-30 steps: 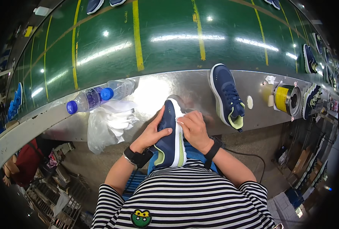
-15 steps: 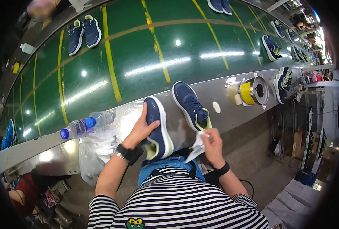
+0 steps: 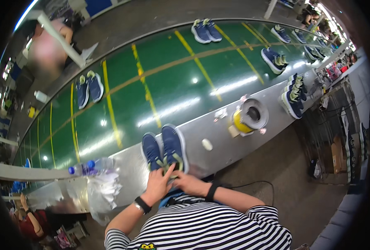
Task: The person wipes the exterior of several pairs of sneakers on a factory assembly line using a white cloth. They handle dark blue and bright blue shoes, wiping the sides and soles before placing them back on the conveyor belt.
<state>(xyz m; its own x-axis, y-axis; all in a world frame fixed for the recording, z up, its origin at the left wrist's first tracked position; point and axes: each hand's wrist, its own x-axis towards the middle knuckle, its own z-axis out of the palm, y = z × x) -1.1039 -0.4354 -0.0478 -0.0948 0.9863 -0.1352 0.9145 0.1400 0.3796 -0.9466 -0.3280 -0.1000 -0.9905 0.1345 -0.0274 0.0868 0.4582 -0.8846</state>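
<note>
Two navy sneakers with white soles and pale green linings stand side by side on the metal ledge, toes toward the green belt. My left hand (image 3: 156, 186) is closed at the heels, its fingers by the collar of the left sneaker (image 3: 151, 151) and one digit at the opening of the right sneaker (image 3: 173, 143). Bent in from the right, my right hand (image 3: 189, 183) has its fingers bunched at the right sneaker's heel, close against my left hand. Some of its fingertips are hidden. No white cloth shows in either hand.
Right of the sneakers, the metal ledge (image 3: 224, 146) bears a white oval piece (image 3: 207, 144), a yellow-banded can (image 3: 245, 118) and more sneakers (image 3: 293, 98). Bottles (image 3: 101, 163) and a plastic bag (image 3: 99, 198) lie to the left. Shoe pairs ride the green belt (image 3: 122, 104).
The sneaker from my left hand now stands beside the other on the ledge. My right hand has come to the heels, and its white cloth is out of sight. The view has shifted.
</note>
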